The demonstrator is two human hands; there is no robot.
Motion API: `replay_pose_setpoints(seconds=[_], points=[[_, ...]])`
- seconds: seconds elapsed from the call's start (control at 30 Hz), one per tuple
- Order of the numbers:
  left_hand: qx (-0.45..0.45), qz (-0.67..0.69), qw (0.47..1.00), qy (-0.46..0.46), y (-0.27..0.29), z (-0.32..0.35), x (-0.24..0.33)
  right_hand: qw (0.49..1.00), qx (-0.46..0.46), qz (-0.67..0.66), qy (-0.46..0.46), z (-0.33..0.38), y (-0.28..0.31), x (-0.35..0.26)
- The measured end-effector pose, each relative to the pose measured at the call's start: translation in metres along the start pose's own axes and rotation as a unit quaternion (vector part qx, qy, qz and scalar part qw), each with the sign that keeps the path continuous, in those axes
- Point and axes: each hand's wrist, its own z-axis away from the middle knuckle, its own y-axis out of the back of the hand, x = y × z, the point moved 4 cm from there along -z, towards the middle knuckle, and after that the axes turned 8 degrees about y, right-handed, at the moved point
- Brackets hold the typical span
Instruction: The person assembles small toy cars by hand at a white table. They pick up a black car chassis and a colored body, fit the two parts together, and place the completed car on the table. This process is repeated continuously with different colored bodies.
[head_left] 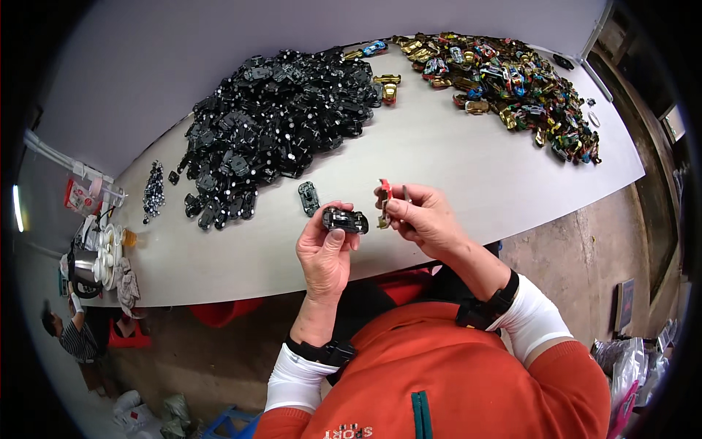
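Note:
Between thumb and fingers, my left hand (325,257) grips a black toy car chassis (346,220) above the front part of the table. Just to its right, my right hand (428,223) pinches a small red and gold toy car body (384,196), seen edge-on. The chassis and the body are apart. A thin grey piece (406,193) shows by the right fingers; its kind is unclear. On the table beyond my left hand lies a single dark green-black chassis (308,198).
A large heap of black chassis (270,110) covers the table's back left; a pile of colourful car bodies (504,80) fills the back right. Small shiny parts (153,190) lie far left. Beyond the left end are a metal pot (86,268) and a person (77,340).

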Motion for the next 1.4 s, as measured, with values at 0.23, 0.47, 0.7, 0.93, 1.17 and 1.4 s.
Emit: replay_pose_setpoints(seconds=[0.23, 0.47, 0.7, 0.93, 1.17, 1.4], points=[[-0.022, 0.019, 0.999, 0.040, -0.001, -0.003, -0.006, 0.947, -0.065, 0.236, 0.210, 0.011, 0.001, -0.018], [-0.030, 0.000, 0.997, 0.065, -0.006, -0.003, -0.007, 0.937, -0.077, 0.264, 0.216, 0.013, -0.002, -0.018], [-0.039, -0.017, 0.996, 0.075, -0.009, -0.002, -0.008, 0.934, -0.084, 0.276, 0.210, 0.014, -0.003, -0.014], [-0.066, -0.083, 0.993, 0.043, -0.018, -0.002, -0.006, 0.895, -0.081, 0.337, 0.282, 0.020, -0.014, -0.022], [-0.066, -0.103, 0.992, 0.013, -0.022, -0.001, -0.004, 0.829, -0.155, 0.409, 0.348, 0.021, -0.022, -0.029], [-0.064, -0.118, 0.991, 0.003, -0.023, -0.001, -0.006, 0.820, -0.168, 0.423, 0.348, 0.024, -0.024, -0.030]])
